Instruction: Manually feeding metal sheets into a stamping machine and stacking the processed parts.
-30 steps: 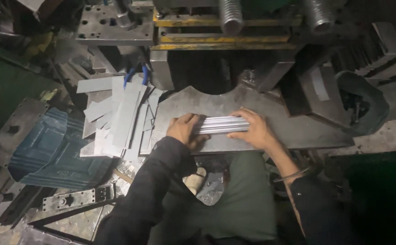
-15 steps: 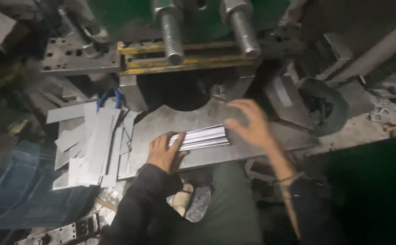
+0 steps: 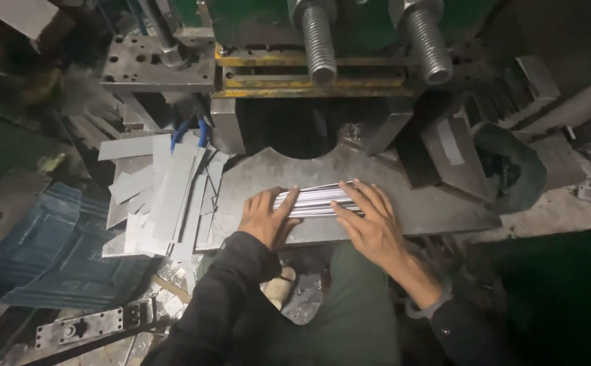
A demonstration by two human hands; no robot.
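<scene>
Head view, looking down at the press bed. I see both hands on a stack of thin metal strips lying flat on the steel plate surface in front of the press opening.

Left hand: palm down at the stack's left end, fingers spread and bent over the strip ends. Grip is loose, pressing against the stack rather than wrapped around it.

Right hand: laid flat over the right part of the stack, fingers extended toward the press, tips reaching just past the far edge. Grip is not closed; the hand rests on top, open-palmed. I cannot tell whether the thumb hooks under the near edge.

Stack position: roughly centred on the plate, long axis running left to right, slightly tilted up at the right end, directly below the curved cut-out in the plate's far edge.

Surroundings:
- Pile of loose grey sheet-metal blanks just beside the plate on the left, overlapping one another.
- Two threaded columns rise at top centre, with a yellow-edged press frame beneath them.
- Blue crumpled sheet lower left, well apart from the hands.
- Dark rounded container to the right of the plate.

Both sleeves are dark.
</scene>
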